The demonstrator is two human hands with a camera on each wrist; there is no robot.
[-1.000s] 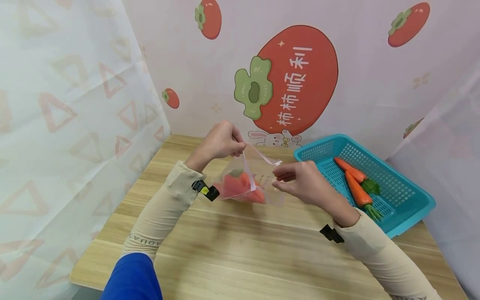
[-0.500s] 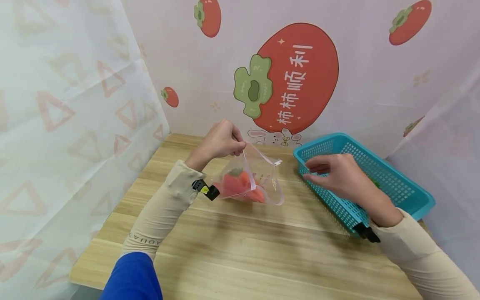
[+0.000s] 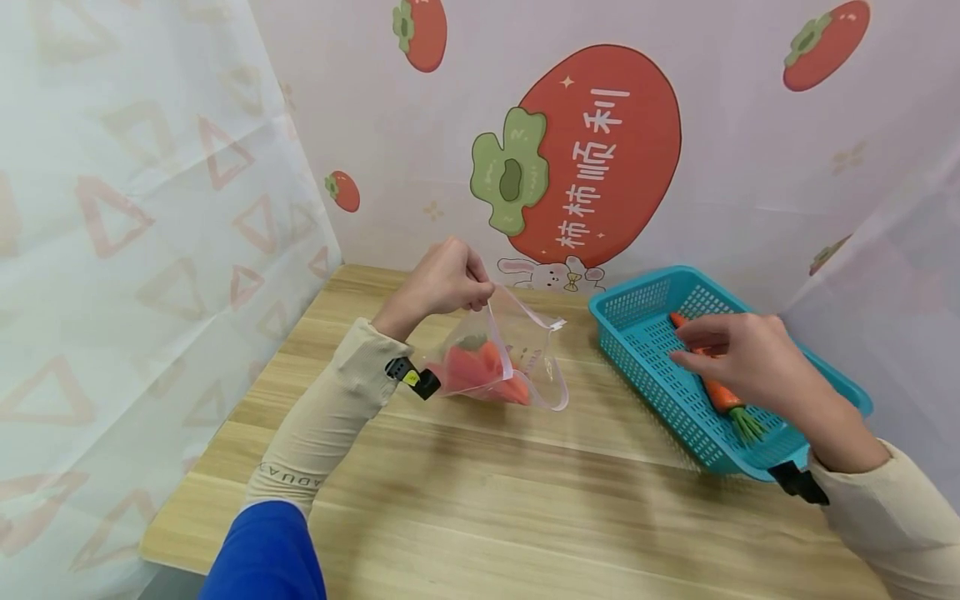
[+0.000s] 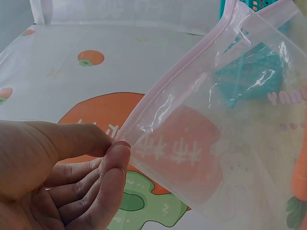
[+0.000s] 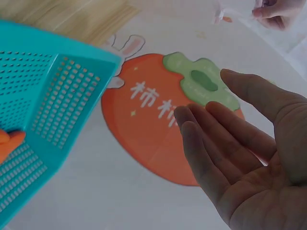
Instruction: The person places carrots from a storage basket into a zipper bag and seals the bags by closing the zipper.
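My left hand (image 3: 448,279) pinches the top edge of a clear zip bag (image 4: 192,100) between thumb and forefinger, and the bag's mouth gapes. Red and orange items (image 3: 480,371) lie inside the bag; in the left wrist view an orange carrot (image 4: 300,177) with green leaves shows at the right edge. My right hand (image 3: 750,358) is over the teal basket (image 3: 652,383), holding nothing, thumb and fingers apart. Under it lie carrots; one carrot (image 3: 722,396) shows its green top, and the hand hides much of the others.
A wooden table (image 3: 480,500) carries both bag and basket. Behind it stands a backdrop with a large printed persimmon (image 3: 607,158). A patterned white sheet (image 3: 150,250) hangs along the left side.
My right hand has left the bag's side and travelled right, over the basket. My left hand keeps its pinch on the bag, nearly still.
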